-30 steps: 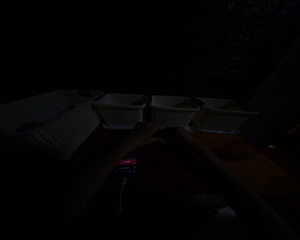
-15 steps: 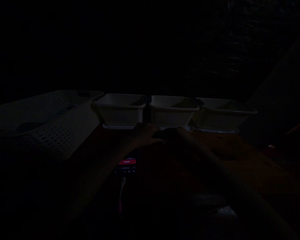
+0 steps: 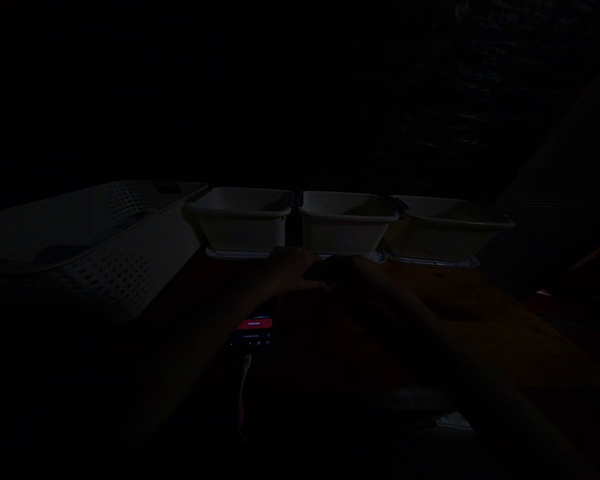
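Observation:
The picture is very dark. My left hand point(image 3: 291, 267) reaches in over the table, its fingers and thumb curled around a small dark thing point(image 3: 319, 270) too dim to make out. Facing it from the other side, my right hand point(image 3: 354, 272) is closed at the same dark thing, its fingers mostly lost in shadow. Just beyond both hands stands the middle white tub point(image 3: 345, 230). A phone point(image 3: 254, 332) with a lit screen and a red band lies below my left wrist, partly covered by my forearm. A white cable point(image 3: 243, 380) runs from its lower end.
To the left is a large white basket point(image 3: 170, 247) with perforated sides. Two more white tubs, the left tub point(image 3: 245, 230) and the right tub point(image 3: 440, 240), flank the middle one on the wooden table point(image 3: 480, 313). A pale flat item point(image 3: 454, 421) lies near my right forearm.
Both hands stay in nearly the same place, with only a very slight shift. The tubs, basket and phone have not moved.

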`<action>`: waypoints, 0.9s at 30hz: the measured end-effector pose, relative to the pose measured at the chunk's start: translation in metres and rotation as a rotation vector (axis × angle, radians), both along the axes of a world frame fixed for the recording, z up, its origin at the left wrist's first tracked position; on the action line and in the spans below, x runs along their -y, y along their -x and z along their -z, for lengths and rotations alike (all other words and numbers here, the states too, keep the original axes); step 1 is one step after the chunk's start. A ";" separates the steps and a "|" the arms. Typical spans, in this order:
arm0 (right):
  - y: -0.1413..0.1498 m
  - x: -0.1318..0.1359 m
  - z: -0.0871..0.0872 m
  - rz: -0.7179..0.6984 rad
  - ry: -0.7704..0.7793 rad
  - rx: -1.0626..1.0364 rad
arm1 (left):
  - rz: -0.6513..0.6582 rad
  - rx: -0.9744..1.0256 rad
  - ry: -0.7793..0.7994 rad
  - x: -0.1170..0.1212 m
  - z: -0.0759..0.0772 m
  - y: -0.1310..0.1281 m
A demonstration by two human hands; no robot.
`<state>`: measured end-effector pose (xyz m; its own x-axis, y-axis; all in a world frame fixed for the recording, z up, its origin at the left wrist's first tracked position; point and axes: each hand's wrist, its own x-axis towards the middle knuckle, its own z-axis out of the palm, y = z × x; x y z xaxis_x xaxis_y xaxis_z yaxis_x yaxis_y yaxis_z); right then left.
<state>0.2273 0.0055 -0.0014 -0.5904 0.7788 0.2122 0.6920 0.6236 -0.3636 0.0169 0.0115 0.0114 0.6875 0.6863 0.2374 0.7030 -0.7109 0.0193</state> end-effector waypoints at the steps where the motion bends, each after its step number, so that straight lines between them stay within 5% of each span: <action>1: -0.001 0.000 0.000 0.004 -0.004 0.001 | -0.005 0.000 -0.003 0.000 0.000 0.000; 27: -0.004 0.002 -0.001 0.004 -0.033 0.023 | 0.010 -0.008 -0.002 0.000 0.001 0.000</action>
